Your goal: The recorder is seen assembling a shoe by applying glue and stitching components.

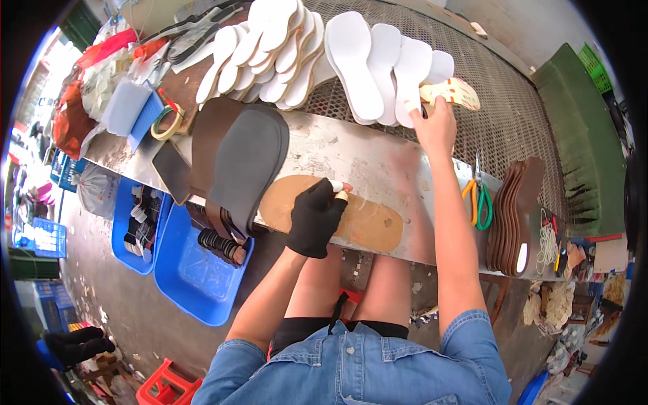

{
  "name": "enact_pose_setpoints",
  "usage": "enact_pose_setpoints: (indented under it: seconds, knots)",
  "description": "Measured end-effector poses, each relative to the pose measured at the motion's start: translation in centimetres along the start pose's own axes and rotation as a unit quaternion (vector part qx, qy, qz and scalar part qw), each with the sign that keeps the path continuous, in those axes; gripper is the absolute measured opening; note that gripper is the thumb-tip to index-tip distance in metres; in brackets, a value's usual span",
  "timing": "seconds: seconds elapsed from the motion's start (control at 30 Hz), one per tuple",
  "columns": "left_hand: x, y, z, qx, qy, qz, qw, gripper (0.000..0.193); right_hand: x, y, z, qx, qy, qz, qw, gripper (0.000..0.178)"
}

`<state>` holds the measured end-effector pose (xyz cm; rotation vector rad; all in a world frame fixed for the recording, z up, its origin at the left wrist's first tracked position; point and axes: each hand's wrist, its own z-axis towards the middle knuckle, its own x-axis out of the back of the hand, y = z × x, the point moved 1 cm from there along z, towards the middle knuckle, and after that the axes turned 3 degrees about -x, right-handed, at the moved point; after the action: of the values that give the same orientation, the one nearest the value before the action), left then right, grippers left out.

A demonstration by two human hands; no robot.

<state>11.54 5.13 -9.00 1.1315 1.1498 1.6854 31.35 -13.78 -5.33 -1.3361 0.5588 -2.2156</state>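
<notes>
My left hand point(314, 217), in a black fingerless glove with pale coverings on its fingertips, rests over a tan sole-shaped board point(374, 226) at the bench's near edge. Its fingers are curled together; whatever they may hold is hidden. My bare right hand point(436, 128) reaches to the far side, fingers closed at a cream-coloured piece with red marks point(461, 93). Its thumb is close to a white insole point(412, 71) in a row of overlapping ones. Left of the tan board lie a large dark grey sole sheet point(250, 152) and a brown one point(209, 138).
White insoles point(270, 47) are heaped on the mesh surface point(499, 108). Scissors with green handles point(483, 206) and brown sole pieces point(513, 216) sit at the right. A tape roll point(167, 123) and a phone-like dark slab point(171, 172) lie left, above blue bins point(196, 277).
</notes>
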Motion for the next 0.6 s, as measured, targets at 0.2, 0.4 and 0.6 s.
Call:
enact_pose_setpoints:
  seconds: [0.2,0.4,0.6]
  knots:
    - [0.9,-1.7,1.0,0.048,-0.043,-0.07,0.995,0.013,-2.6,-2.8,2.1,-0.026,-0.072,-0.14,0.987,0.054]
    - [3.8,-0.9,5.4,0.067,-0.041,-0.041,0.996,0.014,-2.2,-2.0,8.3,0.045,-0.099,-0.139,0.984,0.045]
    - [1.4,-1.3,5.3,0.017,-0.017,0.086,0.996,0.015,-8.1,-1.5,18.8,0.191,-0.023,-0.021,0.981,0.045]
